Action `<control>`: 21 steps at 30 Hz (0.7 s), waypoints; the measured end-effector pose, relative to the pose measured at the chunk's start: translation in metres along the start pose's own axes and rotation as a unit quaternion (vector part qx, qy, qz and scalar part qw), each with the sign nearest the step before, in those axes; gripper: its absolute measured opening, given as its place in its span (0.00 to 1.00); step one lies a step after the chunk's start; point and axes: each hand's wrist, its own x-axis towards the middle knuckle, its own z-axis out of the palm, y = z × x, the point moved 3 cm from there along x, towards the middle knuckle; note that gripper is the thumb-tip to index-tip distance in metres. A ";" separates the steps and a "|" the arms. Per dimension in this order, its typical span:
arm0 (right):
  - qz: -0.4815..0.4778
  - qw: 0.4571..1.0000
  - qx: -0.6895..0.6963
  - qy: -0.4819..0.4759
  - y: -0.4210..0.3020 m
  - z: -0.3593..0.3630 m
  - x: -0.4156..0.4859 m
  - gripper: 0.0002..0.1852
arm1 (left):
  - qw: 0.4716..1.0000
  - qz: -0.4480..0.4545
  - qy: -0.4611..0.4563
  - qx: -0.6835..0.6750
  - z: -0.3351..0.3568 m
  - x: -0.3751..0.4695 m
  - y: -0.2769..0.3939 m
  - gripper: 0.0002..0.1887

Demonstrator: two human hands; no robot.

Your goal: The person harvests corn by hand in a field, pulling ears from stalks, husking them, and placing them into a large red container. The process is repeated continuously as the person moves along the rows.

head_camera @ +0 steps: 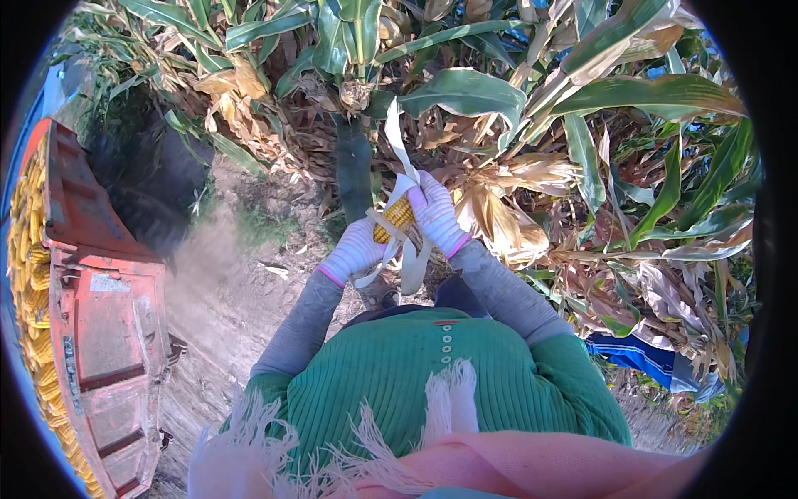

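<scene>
A yellow ear of corn (399, 213) is held between my two gloved hands in front of my body. Pale husk strips (412, 265) hang down from it, and one long strip (395, 134) sticks up above. My left hand (355, 248), in a striped white glove with a pink cuff, grips the lower left end of the ear. On the upper right, my right hand (436, 209), gloved alike, closes around the husk and the ear, its thumb across the kernels. The palms and some fingertips are hidden.
Standing corn plants (461, 93) with dry husks (505, 218) fill the space ahead and right. At left is a red trailer (109, 324) heaped with yellow ears (38, 274). Dust hangs over the dirt track (218, 299). Blue clothing (642, 358) of another person shows at right.
</scene>
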 end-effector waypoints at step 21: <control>0.090 0.913 -0.381 -0.111 0.096 -0.090 0.002 0.16 | 0.895 0.158 0.263 -0.324 -0.312 -0.179 0.086 0.20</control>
